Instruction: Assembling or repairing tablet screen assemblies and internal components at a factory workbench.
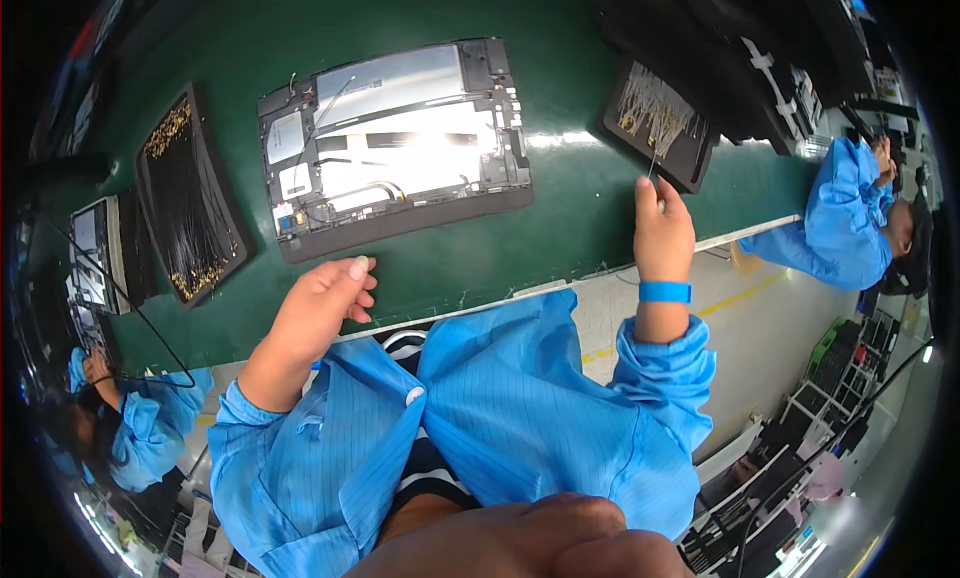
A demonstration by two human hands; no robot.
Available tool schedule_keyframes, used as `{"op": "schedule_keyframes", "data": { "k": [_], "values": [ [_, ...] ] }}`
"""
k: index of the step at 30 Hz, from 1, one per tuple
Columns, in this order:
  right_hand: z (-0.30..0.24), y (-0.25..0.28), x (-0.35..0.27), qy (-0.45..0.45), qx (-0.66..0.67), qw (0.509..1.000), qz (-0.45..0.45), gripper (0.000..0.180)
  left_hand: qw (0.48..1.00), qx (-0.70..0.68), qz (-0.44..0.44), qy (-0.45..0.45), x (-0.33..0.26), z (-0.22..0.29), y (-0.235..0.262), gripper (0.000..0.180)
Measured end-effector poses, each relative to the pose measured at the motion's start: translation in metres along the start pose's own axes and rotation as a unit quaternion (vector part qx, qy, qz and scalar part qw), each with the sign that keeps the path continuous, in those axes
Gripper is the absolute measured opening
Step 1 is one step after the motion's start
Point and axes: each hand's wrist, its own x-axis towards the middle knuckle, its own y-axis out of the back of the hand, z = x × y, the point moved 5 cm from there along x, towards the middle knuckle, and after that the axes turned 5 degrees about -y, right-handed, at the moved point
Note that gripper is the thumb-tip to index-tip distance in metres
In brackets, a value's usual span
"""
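Cable (pixel 652 164) pinched by right hand (pixel 662 233) fingers above black tray (pixel 690 148); left hand (pixel 325 303) fingers loosely curled.

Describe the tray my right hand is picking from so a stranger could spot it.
On the green table, right of the opened flat device, lies a small black tray. The right hand holds a thin wire beside it. Unlike the long left tray, it holds pale, gold-tipped wires.

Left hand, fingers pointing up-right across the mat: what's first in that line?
Likely the opened tablet: the left hand sits just below its dark lower edge, with only bare green mat between. Height above the mat is unclear.
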Motion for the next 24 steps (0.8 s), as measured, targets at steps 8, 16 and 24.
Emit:
{"op": "schedule_keyframes", "data": {
  "k": [8,16,24],
  "values": [
    [-0.071,-0.004,-0.060,0.294,0.040,0.932,-0.210,0.016,0.700,0.482,0.050,-0.525,-0.035,0.065,-0.041,0.032],
    [-0.116,-0.027,-0.112,0.261,0.115,0.682,-0.673,0.015,0.633,0.447,-0.022,-0.632,-0.039,0.067,-0.065,0.028],
    [-0.102,-0.047,-0.088,0.135,0.271,0.746,-0.593,0.018,0.681,0.397,0.000,-0.616,-0.013,0.077,-0.071,0.018]
  ]
}}
